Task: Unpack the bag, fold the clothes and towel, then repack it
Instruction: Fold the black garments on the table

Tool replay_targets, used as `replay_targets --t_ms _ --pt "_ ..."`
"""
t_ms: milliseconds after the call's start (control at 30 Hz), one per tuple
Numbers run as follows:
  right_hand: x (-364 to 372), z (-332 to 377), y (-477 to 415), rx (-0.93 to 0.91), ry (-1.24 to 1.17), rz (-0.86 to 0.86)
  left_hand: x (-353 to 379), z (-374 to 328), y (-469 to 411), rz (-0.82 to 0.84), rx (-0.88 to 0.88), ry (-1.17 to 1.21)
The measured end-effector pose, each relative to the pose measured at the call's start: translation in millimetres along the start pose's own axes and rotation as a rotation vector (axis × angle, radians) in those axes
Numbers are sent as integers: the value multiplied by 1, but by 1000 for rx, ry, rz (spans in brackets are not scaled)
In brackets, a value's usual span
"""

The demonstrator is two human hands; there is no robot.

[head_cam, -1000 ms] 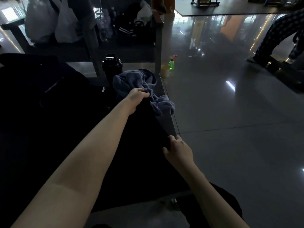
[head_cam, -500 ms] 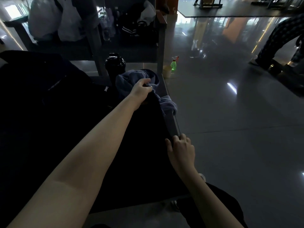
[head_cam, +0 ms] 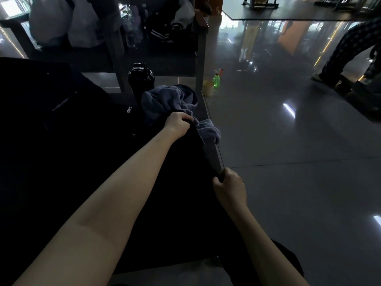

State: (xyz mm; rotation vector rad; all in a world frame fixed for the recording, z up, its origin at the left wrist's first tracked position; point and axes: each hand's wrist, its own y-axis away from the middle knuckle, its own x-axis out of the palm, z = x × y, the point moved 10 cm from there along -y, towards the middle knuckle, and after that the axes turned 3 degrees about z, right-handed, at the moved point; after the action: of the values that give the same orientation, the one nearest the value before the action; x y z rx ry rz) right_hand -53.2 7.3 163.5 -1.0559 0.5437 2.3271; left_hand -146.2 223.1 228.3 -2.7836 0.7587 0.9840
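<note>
At five o'clock the right hand [head_cam: 229,187] pinches the near edge of the black garment [head_cam: 175,203]. Toward twelve the left hand [head_cam: 178,124] grips its far corner. Just beyond lies the grey-blue towel [head_cam: 171,100], crumpled. Unpacking seems done, folding barely begun, and repacking is still to do.

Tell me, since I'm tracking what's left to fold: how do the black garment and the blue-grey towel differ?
The black garment lies spread flat; the blue-grey towel sits crumpled in a heap. The left hand and right hand grip the garment's edge; the towel seems ungripped. Both rest on the same bench.
</note>
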Motion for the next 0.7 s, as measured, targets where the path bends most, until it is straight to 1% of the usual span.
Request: replay_targets --t_ms 67,100,233,267,300,333,367,400,433,467,500,567,600,633,700 --pt "-6 -4 4 24 -76 -39 -10 0 1 -64 -16 72" --pt "-7 -6 5 40 -93 -40 -11 0 1 -58 -22 72" --pt "-4 -8 3 71 -7 -23 9 -4 1 129 -6 -66" --pt "-6 -5 2 51 39 -58 13 -4 3 151 -2 -129" --pt "-10 -1 3 7 79 -107 14 -6 6 135 14 -193" --pt "-12 5 5 -66 100 -156 12 -9 12 79 46 -244" --pt "-10 13 8 -158 127 -168 9 -13 20 6 91 -277" --pt "-1 19 10 -239 177 -127 9 -15 29 -43 136 -301" --pt "10 21 11 -282 239 -58 13 -13 36 -41 166 -337" --pt "21 17 12 -279 292 8 22 -7 42 20 171 -418" --pt "26 12 12 -250 331 44 33 4 48 116 163 -535" --pt "25 11 15 -231 382 39 46 26 63 280 144 -732" --pt "26 16 18 -262 399 35 45 33 70 311 143 -778" --pt "29 23 21 -304 406 56 41 37 75 311 150 -800" --pt "41 29 27 -348 426 155 27 40 86 285 163 -828"
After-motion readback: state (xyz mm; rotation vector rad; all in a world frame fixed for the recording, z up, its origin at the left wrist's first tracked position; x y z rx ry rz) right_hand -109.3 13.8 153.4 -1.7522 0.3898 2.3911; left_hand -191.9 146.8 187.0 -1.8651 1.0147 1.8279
